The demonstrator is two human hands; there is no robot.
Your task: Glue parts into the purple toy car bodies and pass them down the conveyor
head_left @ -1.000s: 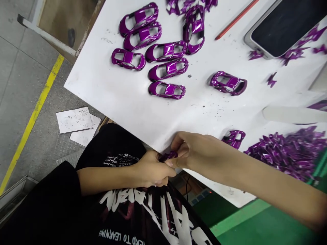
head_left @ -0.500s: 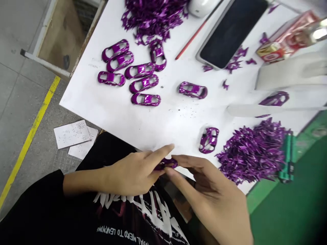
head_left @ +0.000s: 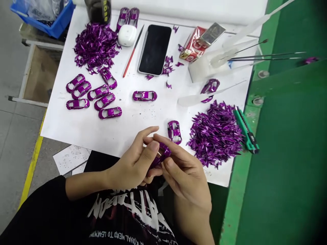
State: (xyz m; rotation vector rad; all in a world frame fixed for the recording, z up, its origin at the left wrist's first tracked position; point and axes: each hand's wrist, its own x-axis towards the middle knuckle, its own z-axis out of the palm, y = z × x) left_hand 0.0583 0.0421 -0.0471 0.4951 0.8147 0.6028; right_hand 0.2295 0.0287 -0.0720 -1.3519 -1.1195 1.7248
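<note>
A glossy purple model car shell (head_left: 161,154) is tilted between my hands, partly hidden by my fingers. My left hand (head_left: 131,163) grips it with the thumb and fingers, and my right hand (head_left: 182,173) pinches its other side. Just beyond my right fingers, another purple car shell (head_left: 174,132) lies on the white sheet (head_left: 76,131). To the left stands a group of similar shells, among them one (head_left: 110,112) nearest my left hand. A heap of purple trimmings (head_left: 216,135) lies to the right of my right hand.
A green craft knife (head_left: 246,131) lies beside the right heap, and a second heap of trimmings (head_left: 95,46) sits far left. A phone (head_left: 154,50), red-and-white box (head_left: 192,44), and thin metal rods (head_left: 268,58) lie beyond. The green bench edge (head_left: 238,177) runs along the right.
The head view has turned, showing more of the table. My hands have closed in around the purple shell, which now sits tilted between them.
</note>
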